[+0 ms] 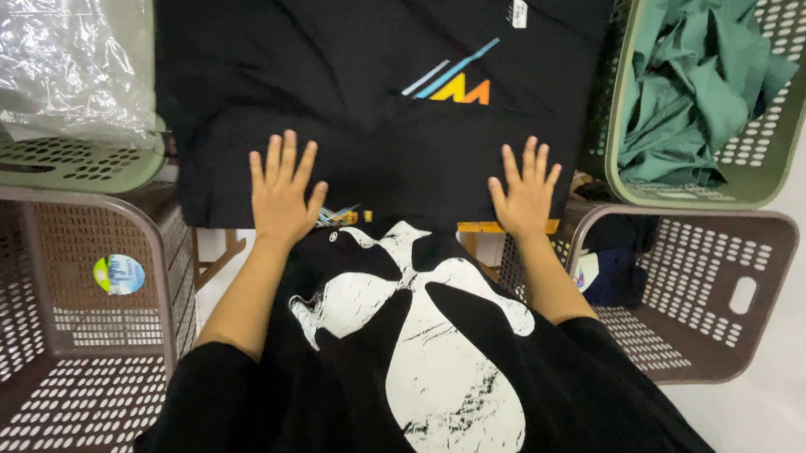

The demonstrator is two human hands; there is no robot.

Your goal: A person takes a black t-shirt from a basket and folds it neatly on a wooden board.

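Nearest the camera is the wearer's own black shirt, printed with a large cracked white graphic. From it both bare forearms extend forward. The left hand lies flat, palm down, fingers spread and released, pressing on the near left part of a folded black T-shirt; it grasps nothing. The right hand lies the same way, open and flat, at the near right edge of the same garment. The folded black T-shirt rests on a raised surface between the baskets, directly ahead of the wearer, and carries a small chest print of slanted light-blue stripes with orange and yellow peaks. A small white rectangular tag sits at its collar area. To the near left stands a brown perforated basket with a round green-and-blue sticker on its inner wall. To the near right a second brown perforated basket holds dark folded clothing with a light label patch. Farther right, an olive-green perforated basket contains crumpled green garments. At far left, a green basket holds clear crinkled plastic bags.
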